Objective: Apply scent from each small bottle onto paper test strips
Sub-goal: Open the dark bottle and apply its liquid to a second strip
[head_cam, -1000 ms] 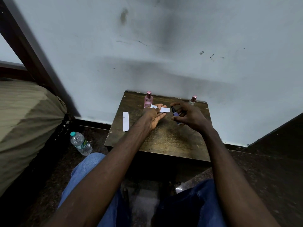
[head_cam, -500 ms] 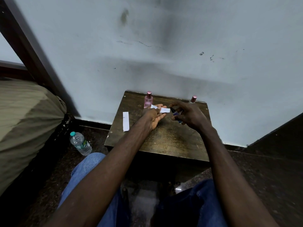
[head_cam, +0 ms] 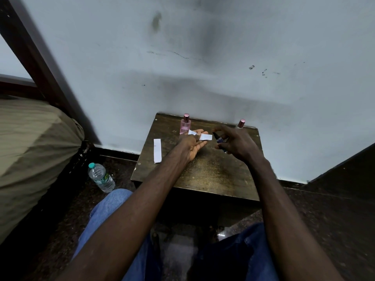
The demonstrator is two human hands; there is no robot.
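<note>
A water bottle (head_cam: 101, 177), a bed (head_cam: 30, 149) and a smudged wall (head_cam: 223, 57).
The water bottle has a green cap and sits on the dark floor (head_cam: 71, 199), between the bed and the brown desk (head_cam: 213, 173).

Dim, cool light all round, the wall (head_cam: 223, 47) washed a flat blue-grey, with broad soft shadows smeared above the desk (head_cam: 203, 171). Dull sheen on its worn top toward the front edge. One small glint on the floor (head_cam: 221, 234) below. Right hand (head_cam: 237, 142) and its dark bottle (head_cam: 220, 140) read soft and murky. Bed frame (head_cam: 38, 61) bows with the wide lens.
</note>
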